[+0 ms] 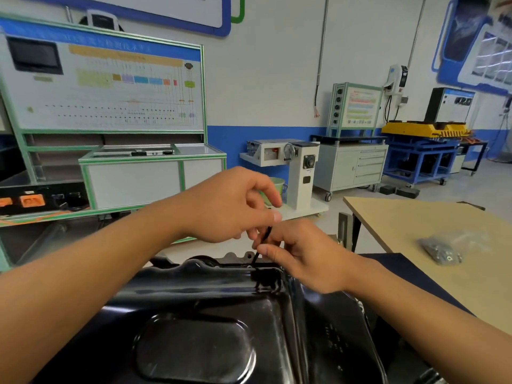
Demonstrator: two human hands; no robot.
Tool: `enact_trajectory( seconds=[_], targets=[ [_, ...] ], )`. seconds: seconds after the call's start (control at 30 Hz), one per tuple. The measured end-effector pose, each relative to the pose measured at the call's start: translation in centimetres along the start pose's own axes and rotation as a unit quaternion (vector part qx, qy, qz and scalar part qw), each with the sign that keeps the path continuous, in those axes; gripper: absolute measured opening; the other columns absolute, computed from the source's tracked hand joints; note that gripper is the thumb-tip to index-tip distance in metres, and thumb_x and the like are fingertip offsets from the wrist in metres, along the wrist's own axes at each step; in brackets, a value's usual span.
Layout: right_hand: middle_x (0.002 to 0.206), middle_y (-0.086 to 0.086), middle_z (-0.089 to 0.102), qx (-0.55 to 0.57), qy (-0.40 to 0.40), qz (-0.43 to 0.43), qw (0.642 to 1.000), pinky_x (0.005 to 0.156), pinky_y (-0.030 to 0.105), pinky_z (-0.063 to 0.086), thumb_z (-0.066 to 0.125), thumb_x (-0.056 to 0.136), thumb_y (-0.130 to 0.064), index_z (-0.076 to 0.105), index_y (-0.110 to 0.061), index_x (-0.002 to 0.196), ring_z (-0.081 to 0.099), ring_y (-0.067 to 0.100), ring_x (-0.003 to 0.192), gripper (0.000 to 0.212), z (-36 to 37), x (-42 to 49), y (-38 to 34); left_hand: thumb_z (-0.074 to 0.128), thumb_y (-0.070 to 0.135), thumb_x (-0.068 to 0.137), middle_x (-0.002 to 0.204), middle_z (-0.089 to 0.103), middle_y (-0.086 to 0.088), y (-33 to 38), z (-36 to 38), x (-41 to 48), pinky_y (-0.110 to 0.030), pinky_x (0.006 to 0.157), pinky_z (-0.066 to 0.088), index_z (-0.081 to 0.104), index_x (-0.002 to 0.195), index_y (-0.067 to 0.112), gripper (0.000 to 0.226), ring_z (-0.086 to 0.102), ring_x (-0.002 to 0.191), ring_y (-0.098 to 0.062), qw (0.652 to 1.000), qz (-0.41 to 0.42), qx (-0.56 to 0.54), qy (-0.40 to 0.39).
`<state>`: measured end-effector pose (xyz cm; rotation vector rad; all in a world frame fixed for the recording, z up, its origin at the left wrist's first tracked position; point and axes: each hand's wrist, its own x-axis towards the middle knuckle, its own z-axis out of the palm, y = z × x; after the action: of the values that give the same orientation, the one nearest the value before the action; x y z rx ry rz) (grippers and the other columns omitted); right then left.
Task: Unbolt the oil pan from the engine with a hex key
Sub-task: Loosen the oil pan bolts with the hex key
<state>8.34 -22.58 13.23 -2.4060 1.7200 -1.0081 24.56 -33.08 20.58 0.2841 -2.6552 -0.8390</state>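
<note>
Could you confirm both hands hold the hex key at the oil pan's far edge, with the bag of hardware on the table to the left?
No: the head view shows the bag of hardware on the table to the right. The left hand and right hand hold the hex key at the far edge of the oil pan.

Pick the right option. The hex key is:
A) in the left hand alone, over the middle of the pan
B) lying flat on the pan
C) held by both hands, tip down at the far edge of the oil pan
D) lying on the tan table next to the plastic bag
C: the left hand holds the top of the hex key, the right hand pinches its shaft, and its tip meets the far rim of the oil pan.
</note>
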Motion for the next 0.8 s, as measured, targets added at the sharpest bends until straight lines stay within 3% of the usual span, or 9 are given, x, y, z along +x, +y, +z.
enact_trajectory(
  seconds=[0.17,0.3,0.37,0.47,0.57,0.63,0.7,0.77,0.8],
  targets=[
    [0.08,-0.005,0.067,-0.006,-0.026,0.014,1.0,0.075,0.04,0.052,0.06,0.101,-0.015,0.071,-0.006,0.092,0.063,0.014,0.075,0.016,0.7,0.6,0.6,0.074,0.016,0.09,0.084,0.076,-0.002,-1.2,-0.7,-0.9,-0.027,0.068,0.059,0.071,0.105,0.021,0.016,0.067,0.067,-0.004,0.999,0.005,0.004,-0.043],
    [0.079,0.001,0.068,-0.009,-0.039,0.025,0.999,0.074,0.04,0.051,0.06,0.101,-0.017,0.071,-0.008,0.091,0.062,0.015,0.074,0.017,0.9,0.9,0.7,0.073,0.008,0.089,0.088,0.076,-0.002,-2.0,-0.6,-1.1,-0.044,0.082,0.059,0.071,0.108,0.018,0.021,0.071,0.079,-0.018,0.999,-0.006,0.0,-0.036],
    [0.081,0.001,0.068,-0.015,-0.042,0.028,0.999,0.075,0.041,0.051,0.06,0.101,-0.017,0.071,-0.008,0.092,0.062,0.016,0.076,0.017,1.0,1.0,0.7,0.073,0.009,0.089,0.087,0.077,0.001,-2.4,-0.6,-1.0,-0.04,0.085,0.059,0.072,0.108,0.018,0.021,0.072,0.081,-0.016,1.0,-0.004,0.005,-0.027],
    [0.085,0.002,0.07,-0.015,-0.052,0.031,0.998,0.078,0.041,0.051,0.06,0.101,-0.017,0.072,-0.007,0.095,0.064,0.018,0.079,0.017,1.0,1.0,0.7,0.075,0.012,0.088,0.082,0.076,0.007,-2.6,-0.5,-1.0,-0.019,0.078,0.055,0.074,0.104,0.021,0.018,0.07,0.076,-0.004,0.999,0.0,0.036,-0.017],
    [0.09,0.0,0.072,-0.001,-0.051,0.042,0.998,0.082,0.04,0.053,0.06,0.101,-0.016,0.073,-0.008,0.102,0.066,0.016,0.085,0.015,0.8,1.0,0.9,0.079,0.027,0.085,0.076,0.071,0.017,-2.3,-0.4,-1.2,-0.013,0.065,0.048,0.077,0.089,0.026,0.004,0.064,0.067,0.001,0.992,0.01,0.121,0.025],
    [0.091,0.0,0.072,-0.002,-0.051,0.046,0.998,0.082,0.04,0.053,0.06,0.101,-0.016,0.072,-0.01,0.104,0.066,0.016,0.086,0.014,0.7,1.0,1.1,0.077,0.046,0.082,0.062,0.064,0.008,-2.1,0.0,-1.5,-0.021,0.056,0.045,0.071,0.066,0.025,0.027,0.056,0.058,-0.006,0.978,-0.002,0.197,0.062],
    [0.082,-0.005,0.067,0.003,-0.05,0.044,0.998,0.073,0.036,0.051,0.06,0.101,-0.015,0.069,-0.015,0.093,0.062,0.012,0.077,0.012,0.6,0.8,1.3,0.068,0.055,0.084,0.047,0.046,0.003,-1.7,1.1,-1.7,-0.033,0.055,0.042,0.054,0.05,0.019,0.052,0.043,0.049,-0.012,0.967,-0.024,0.242,0.076],
    [0.069,-0.014,0.056,0.014,-0.042,0.044,0.998,0.064,0.026,0.042,0.06,0.1,-0.012,0.06,-0.029,0.081,0.052,0.006,0.065,0.026,0.6,0.8,1.1,0.06,0.053,0.089,0.042,0.038,0.001,-0.9,2.4,-1.8,-0.034,0.052,0.039,0.048,0.046,0.016,0.058,0.037,0.044,-0.014,0.968,-0.03,0.243,0.059],
    [0.065,-0.017,0.053,0.023,-0.042,0.048,0.998,0.062,0.022,0.038,0.058,0.1,-0.01,0.057,-0.037,0.076,0.049,0.004,0.061,0.036,0.6,0.9,0.8,0.057,0.05,0.092,0.041,0.043,0.0,-0.6,2.9,-1.8,-0.034,0.051,0.04,0.054,0.046,0.017,0.056,0.039,0.043,-0.012,0.972,-0.034,0.229,0.046]
  ],
)
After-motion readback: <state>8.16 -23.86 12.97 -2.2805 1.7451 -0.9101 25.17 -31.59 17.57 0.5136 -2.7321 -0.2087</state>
